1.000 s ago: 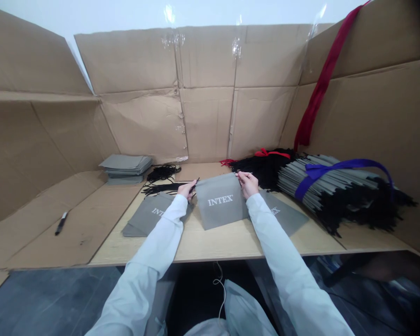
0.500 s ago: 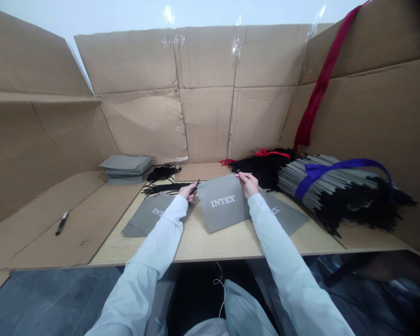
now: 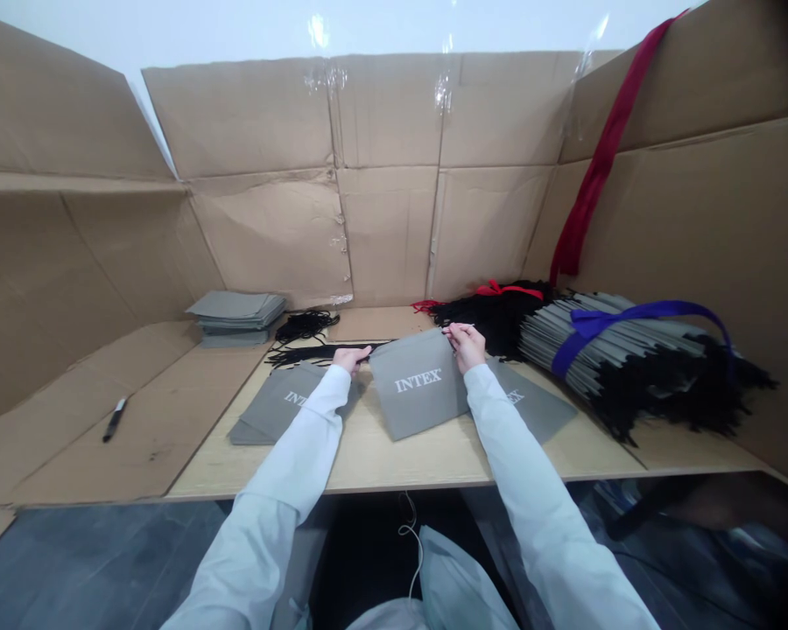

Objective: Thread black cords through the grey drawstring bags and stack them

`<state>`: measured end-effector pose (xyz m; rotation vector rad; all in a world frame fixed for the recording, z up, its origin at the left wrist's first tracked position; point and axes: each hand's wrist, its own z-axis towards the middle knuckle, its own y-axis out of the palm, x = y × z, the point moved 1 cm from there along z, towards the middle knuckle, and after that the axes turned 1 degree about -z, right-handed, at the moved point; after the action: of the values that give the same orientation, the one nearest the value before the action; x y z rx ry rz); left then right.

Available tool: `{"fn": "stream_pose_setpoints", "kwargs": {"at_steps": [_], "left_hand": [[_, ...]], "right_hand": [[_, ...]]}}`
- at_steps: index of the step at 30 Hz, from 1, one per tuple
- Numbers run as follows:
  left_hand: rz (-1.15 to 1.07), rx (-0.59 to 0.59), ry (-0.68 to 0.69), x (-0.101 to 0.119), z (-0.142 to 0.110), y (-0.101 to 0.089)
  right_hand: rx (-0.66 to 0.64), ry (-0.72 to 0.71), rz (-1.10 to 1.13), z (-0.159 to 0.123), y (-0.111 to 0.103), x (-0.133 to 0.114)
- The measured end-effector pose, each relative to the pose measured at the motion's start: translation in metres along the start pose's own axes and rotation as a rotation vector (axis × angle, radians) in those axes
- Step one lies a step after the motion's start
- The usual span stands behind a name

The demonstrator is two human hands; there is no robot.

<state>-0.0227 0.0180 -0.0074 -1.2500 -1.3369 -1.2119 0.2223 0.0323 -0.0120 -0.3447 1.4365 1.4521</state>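
Grey fabric hangs between us and the back wall: a small bag printed INTEX (image 3: 418, 398), raised above the middle of the desk (image 3: 400, 465), its lower edge slanting. Our right hand (image 3: 467, 348) grasps its upper right corner, with a thin pale item at the fingers too small to name; gripping only the corner probably lets the cloth drop flat with its lettering facing us. Our left hand (image 3: 350, 360) is curled at the opposite upper corner, though we cannot tell whether it grips the cloth, a black cord or neither. Loose black cords (image 3: 299, 353) lie just behind that hand, seemingly put there to be within easy reach. Under our left forearm rest overlapping grey bags (image 3: 269, 409), and beyond our right wrist another grey bag (image 3: 542, 407), an arrangement that appears to leave the centre for handling. On the far left, a squared grey stack (image 3: 237, 304) looks piled to keep its edges aligned. To our right, a purple ribbon (image 3: 657, 309) binds a thick grey-and-black bundle (image 3: 650, 376), presumably so the pieces stay together, while cardboard walls (image 3: 263, 114) likely keep everything from straying off the back.
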Motion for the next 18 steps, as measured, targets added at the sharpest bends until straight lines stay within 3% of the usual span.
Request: {"fn": "stream_pose_setpoints", "kwargs": {"at_steps": [6, 10, 12, 15, 18], "left_hand": [[0.041, 0.095, 0.125, -0.002, 0.003, -0.001], [0.042, 0.161, 0.200, 0.000, 0.007, -0.022], [0.081, 0.181, 0.177, 0.000, 0.010, -0.032], [0.150, 0.139, 0.127, -0.003, 0.015, -0.034], [0.150, 0.026, 0.191, -0.003, 0.013, -0.020]], "right_hand": [[-0.004, -0.078, -0.014, 0.003, -0.001, -0.004], [0.171, -0.143, 0.017, 0.013, -0.021, -0.009], [0.184, -0.125, 0.015, 0.016, -0.029, -0.012], [0.139, -0.081, 0.033, 0.014, -0.032, -0.013], [0.070, -0.034, 0.048, 0.010, -0.025, -0.012]]}}
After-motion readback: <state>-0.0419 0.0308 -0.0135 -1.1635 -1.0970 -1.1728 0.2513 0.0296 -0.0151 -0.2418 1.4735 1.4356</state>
